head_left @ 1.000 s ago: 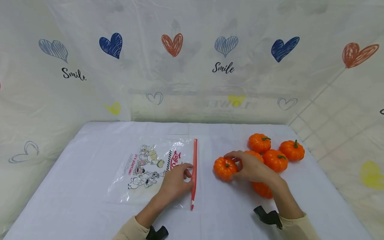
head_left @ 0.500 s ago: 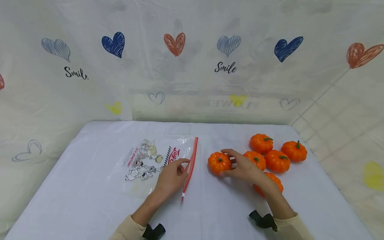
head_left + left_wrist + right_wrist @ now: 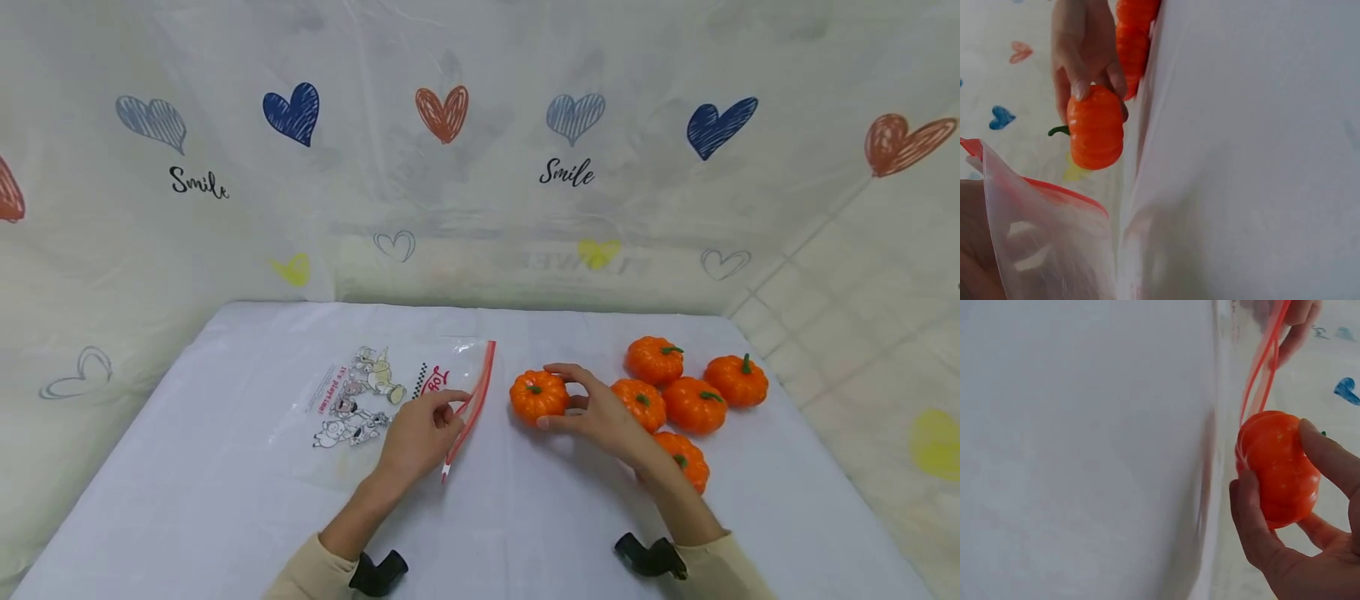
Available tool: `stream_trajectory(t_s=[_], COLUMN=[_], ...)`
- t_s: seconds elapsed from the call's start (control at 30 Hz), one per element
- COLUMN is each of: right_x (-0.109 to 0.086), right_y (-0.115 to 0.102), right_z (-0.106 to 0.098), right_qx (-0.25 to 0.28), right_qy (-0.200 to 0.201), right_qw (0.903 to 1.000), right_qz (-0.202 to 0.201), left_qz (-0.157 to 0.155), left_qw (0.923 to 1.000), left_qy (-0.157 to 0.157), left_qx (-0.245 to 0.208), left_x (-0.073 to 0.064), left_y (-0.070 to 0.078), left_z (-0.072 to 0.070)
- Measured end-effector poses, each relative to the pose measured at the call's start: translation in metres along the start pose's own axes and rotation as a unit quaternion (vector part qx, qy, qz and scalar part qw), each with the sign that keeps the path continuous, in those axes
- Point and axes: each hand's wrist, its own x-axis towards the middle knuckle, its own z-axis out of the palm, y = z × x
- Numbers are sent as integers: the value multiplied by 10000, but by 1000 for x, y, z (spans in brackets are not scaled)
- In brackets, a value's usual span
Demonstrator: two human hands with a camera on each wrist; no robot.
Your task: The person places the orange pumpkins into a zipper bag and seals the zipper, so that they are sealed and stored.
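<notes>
A clear zip bag (image 3: 352,408) printed with cartoon figures lies on the white cloth, its red-edged mouth (image 3: 480,392) facing right. With thumb and fingers my left hand (image 3: 416,437) pinches the upper side of that mouth and lifts it. Two red edges (image 3: 1265,362) stand apart in the right wrist view. My right hand (image 3: 603,417) grips a small orange toy pumpkin (image 3: 538,397) just right of the bag, thumb on one side and fingers on the other. In the left wrist view the pumpkin (image 3: 1095,131) hangs above the cloth, green stem pointing left, near the bag (image 3: 1054,244).
Several more orange pumpkins (image 3: 695,406) sit in a cluster at the right of the table, beyond my right forearm. A black wrist mount (image 3: 651,557) shows by each sleeve. Behind the table (image 3: 187,467) hangs a pale curtain (image 3: 480,192) with printed hearts.
My right hand has carried the pumpkin left, away from the cluster and closer to the bag. My left hand has drawn the bag's red edge up and leftward, parting the mouth.
</notes>
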Motion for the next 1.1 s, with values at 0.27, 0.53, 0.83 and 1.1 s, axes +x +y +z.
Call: stream_trajectory(t_s=[0.27,0.53,0.83,1.1], right_x=[3,1,6,8], right_y=[5,3,7,7], right_z=[2,3,5,6], right_qx=[526,938,1257,1714], right_qy=[-122,-394,-412,-515], right_qw=[9983,9945,9912,9838], right_qz=[-227,-267,-11,117], left_qz=[124,143,188,253], left_qw=[9998,9996,9989,9984], left_qy=[-99,-215,-243,-215], left_qx=[-70,-91,-353,-449], left_x=[1,1,0,0], left_y=[0,-1,-1,-2], left_z=[-4,-6,-8,-8])
